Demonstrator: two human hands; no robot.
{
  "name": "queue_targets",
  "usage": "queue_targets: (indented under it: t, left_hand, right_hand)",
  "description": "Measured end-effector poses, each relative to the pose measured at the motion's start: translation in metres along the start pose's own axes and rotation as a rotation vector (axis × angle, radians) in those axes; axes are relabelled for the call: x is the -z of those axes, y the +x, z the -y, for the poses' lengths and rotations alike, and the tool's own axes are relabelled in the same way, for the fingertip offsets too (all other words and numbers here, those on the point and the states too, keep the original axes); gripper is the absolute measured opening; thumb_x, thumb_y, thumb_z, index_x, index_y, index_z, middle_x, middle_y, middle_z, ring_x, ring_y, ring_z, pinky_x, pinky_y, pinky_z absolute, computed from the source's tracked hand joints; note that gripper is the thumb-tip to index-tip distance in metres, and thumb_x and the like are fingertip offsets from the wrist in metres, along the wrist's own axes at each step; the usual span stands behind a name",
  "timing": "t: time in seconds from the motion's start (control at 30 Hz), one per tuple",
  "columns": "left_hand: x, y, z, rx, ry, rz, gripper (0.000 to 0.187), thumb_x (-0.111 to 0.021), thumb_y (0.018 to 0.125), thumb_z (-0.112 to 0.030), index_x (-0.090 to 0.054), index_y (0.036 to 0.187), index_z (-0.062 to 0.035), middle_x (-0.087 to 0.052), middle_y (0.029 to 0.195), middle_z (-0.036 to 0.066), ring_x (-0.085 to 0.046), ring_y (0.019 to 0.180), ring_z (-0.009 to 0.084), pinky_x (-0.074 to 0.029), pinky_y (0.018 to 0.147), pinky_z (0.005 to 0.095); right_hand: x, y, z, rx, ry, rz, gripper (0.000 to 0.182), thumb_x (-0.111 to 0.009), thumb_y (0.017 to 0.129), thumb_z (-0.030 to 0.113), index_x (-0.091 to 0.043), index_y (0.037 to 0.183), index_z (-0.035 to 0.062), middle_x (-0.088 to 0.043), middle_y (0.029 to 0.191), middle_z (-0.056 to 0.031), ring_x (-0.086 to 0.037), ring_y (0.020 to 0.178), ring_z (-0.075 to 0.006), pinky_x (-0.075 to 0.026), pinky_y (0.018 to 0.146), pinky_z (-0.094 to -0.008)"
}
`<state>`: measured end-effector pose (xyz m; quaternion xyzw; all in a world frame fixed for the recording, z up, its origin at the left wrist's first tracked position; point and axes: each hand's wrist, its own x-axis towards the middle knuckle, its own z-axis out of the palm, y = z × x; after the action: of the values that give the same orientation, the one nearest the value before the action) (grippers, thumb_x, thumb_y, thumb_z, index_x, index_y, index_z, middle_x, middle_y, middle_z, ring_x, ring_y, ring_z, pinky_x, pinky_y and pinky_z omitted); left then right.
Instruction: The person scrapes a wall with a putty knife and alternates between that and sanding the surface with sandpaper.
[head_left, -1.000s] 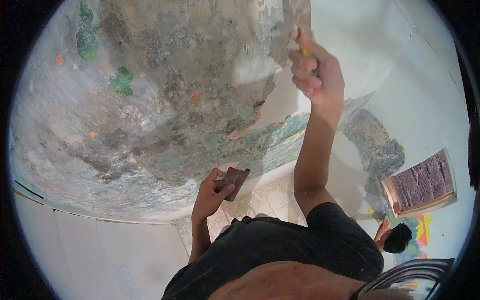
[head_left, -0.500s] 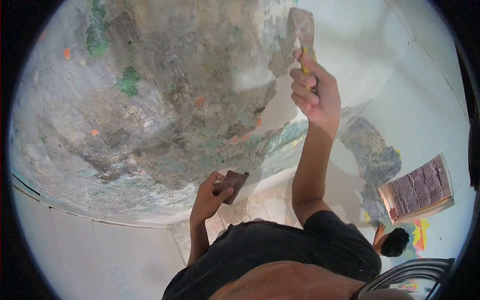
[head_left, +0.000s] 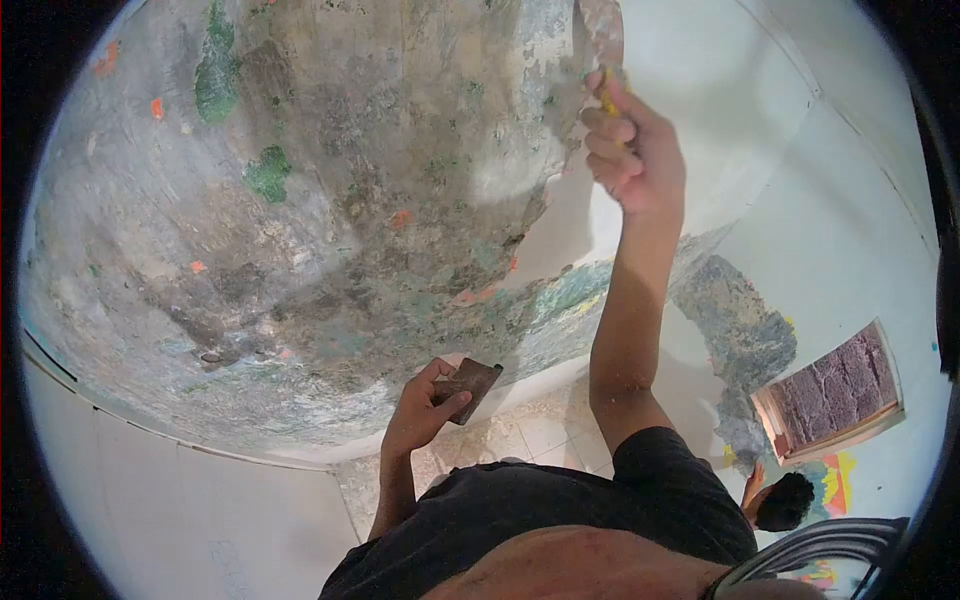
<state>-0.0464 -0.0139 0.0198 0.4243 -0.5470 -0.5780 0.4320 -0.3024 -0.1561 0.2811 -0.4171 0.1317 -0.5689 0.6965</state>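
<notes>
Raised at the top, my right hand (head_left: 645, 150) is closed around the yellow handle of a putty knife (head_left: 604, 35). Its broad, smeared blade points up the wall, overlapping the border between bare, stained plaster (head_left: 400, 150) and the smooth white coat (head_left: 690, 70). Lower down, my left hand (head_left: 415, 418) grips a flat, brown, rusty-looking plate (head_left: 480, 384) between thumb and fingers. A small dark rounded end shows at the plate's upper right corner. This hand is low in front of the wall, close to my body.
To the right, a wood-framed opening (head_left: 762, 410) shows rough purplish brickwork (head_left: 840, 390). A grey patch (head_left: 735, 310) marks the wall beside it. Another person (head_left: 785, 502) is at the lower right, near looped dark cables (head_left: 830, 545). Pale floor tiles (head_left: 545, 435) lie below.
My right hand and the putty knife have moved slightly upward, the blade now reaching the top of the view. The left hand still holds the brown plate, a little lower in view.
</notes>
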Motion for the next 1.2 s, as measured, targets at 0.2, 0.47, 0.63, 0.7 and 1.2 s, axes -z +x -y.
queue_targets:
  t: [0.2,0.47,0.63,0.7,1.2]
  left_hand:
    - [0.0,-0.005,-0.002,-0.01,-0.016,0.009,0.024,-0.068,0.09,-0.005,-0.048,0.102,-0.0051,-0.069,0.082,0.009,-0.062,0.074,0.0104,-0.049,0.064,0.0279]
    - [-0.001,-0.015,0.0,-0.026,-0.06,-0.001,0.023,-0.067,0.09,-0.004,-0.047,0.1,-0.0055,-0.065,0.084,0.006,-0.062,0.073,0.0098,-0.049,0.061,0.0273]
    - [-0.004,-0.017,-0.002,-0.004,-0.089,-0.007,0.025,-0.069,0.089,-0.004,-0.047,0.1,-0.0069,-0.068,0.085,0.007,-0.064,0.075,0.0109,-0.051,0.063,0.0277]
    - [-0.002,-0.016,-0.004,-0.004,-0.08,-0.009,0.026,-0.07,0.088,-0.004,-0.047,0.1,-0.0073,-0.069,0.087,0.008,-0.065,0.076,0.0117,-0.052,0.064,0.028]
    - [-0.004,-0.028,-0.009,-0.035,0.01,0.019,0.023,-0.067,0.09,-0.005,-0.047,0.101,-0.0066,-0.066,0.08,0.007,-0.06,0.071,0.0094,-0.048,0.061,0.0275]
  right_hand:
    - [-0.001,0.009,0.014,-0.002,-0.044,0.067,0.014,-0.057,0.097,0.023,-0.06,0.104,0.0107,-0.042,0.057,0.0069,-0.027,0.035,-0.0033,-0.024,0.031,-0.0197]
    - [-0.001,0.005,0.012,-0.031,0.026,0.136,0.019,-0.045,0.103,0.02,-0.057,0.111,0.0073,-0.042,0.061,0.0038,-0.029,0.036,-0.0038,-0.025,0.029,-0.0181]
    - [-0.01,0.002,0.013,0.006,-0.027,-0.004,0.019,-0.045,0.103,0.02,-0.057,0.11,0.0074,-0.043,0.061,0.0034,-0.029,0.036,-0.004,-0.025,0.029,-0.0187]
    - [-0.009,-0.002,0.012,0.004,-0.036,0.059,0.017,-0.048,0.102,0.019,-0.057,0.11,0.0071,-0.043,0.061,0.003,-0.03,0.037,-0.0038,-0.026,0.029,-0.0174]
    - [-0.021,0.016,0.039,-0.015,-0.03,0.092,0.012,-0.058,0.095,0.017,-0.058,0.103,0.0073,-0.042,0.058,0.005,-0.028,0.04,-0.0025,-0.025,0.032,-0.0176]
